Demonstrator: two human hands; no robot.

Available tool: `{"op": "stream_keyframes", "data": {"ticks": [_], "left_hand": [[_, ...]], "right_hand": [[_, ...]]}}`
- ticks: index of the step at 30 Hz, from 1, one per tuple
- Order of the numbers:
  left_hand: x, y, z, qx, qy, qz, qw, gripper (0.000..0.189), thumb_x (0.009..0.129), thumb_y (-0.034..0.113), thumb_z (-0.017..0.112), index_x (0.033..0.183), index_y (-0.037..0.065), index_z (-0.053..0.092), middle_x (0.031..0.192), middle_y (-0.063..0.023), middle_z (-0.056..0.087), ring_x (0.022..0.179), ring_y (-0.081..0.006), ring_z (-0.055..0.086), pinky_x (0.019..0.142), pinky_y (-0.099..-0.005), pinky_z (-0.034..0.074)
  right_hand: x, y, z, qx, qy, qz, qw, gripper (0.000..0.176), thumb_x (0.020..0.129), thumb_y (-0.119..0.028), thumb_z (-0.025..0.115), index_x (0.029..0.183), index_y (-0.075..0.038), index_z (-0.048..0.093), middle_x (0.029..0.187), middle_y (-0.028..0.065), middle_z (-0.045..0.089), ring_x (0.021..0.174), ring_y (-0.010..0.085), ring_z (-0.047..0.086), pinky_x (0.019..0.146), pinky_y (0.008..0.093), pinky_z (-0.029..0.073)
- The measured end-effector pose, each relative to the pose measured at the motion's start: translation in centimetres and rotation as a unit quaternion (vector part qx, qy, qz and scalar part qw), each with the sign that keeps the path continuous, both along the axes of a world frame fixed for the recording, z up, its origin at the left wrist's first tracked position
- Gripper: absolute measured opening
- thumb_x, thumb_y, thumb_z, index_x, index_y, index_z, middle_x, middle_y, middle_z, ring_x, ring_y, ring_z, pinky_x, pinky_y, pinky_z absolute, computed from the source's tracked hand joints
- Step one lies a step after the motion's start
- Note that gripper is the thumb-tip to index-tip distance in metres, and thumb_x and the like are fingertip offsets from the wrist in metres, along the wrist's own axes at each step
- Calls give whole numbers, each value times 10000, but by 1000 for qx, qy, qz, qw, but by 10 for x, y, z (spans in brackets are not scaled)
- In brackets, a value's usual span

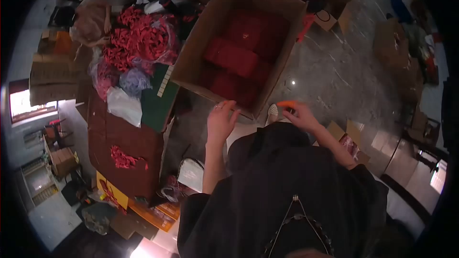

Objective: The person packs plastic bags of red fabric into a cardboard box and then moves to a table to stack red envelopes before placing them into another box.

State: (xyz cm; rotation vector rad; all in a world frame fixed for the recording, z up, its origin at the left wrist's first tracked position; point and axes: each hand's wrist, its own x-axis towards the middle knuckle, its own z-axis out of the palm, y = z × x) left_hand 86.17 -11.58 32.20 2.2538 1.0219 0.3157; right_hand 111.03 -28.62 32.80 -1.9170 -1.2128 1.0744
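A large open cardboard box (196,52) stands in front of me, with several dark red packets (232,57) inside. My left hand (222,119), a ring on one finger, is at the near rim of the box; its thumb stands apart from the bent fingers. Whether the fingertips press on the cardboard is hard to tell. To the right of the box's near corner, my right hand (302,116) is closed on a slim orange object (287,103). Its exact kind is not clear.
A table (124,143) at the left bears a heap of red ribbon-like pieces (138,38), plastic bags (125,106) and a green mat (157,98). Another person (91,21) sits behind it. Open cartons stand on the floor (330,71) at the right (351,138).
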Motion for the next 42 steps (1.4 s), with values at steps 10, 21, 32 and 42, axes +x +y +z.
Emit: {"op": "stream_keyframes", "data": {"ticks": [10,21,32,42], "left_hand": [[20,8,11,-17,41,164,985,288,834,241,681,1065,71,653,1068,-144,648,985,-346,610,827,-407,500],[82,136,-62,-80,345,126,927,330,817,300,706,996,26,663,1065,-182,648,996,-327,629,828,-432,527],[83,198,-198,-222,475,52,850,531,706,378,802,1046,-2,651,1074,-179,674,1025,-316,642,874,-400,533],[82,196,-302,-217,511,-58,830,1286,582,540,856,1491,-8,130,1484,-246,319,1337,-364,376,1054,-436,415]], "right_hand": [[53,107,2,83,28,208,974,302,886,-101,601,1187,-91,629,898,47,595,799,163,573,708,281,476],[46,162,-69,-71,216,182,957,294,894,-93,628,1186,-57,626,893,19,616,806,82,574,723,232,476],[-9,202,-113,-180,123,251,943,399,833,-332,654,1109,-44,667,1005,158,680,974,325,635,832,404,510],[-113,235,-177,-299,-188,396,848,280,783,-266,636,970,-72,712,1049,127,666,1001,282,631,802,403,518]]}}
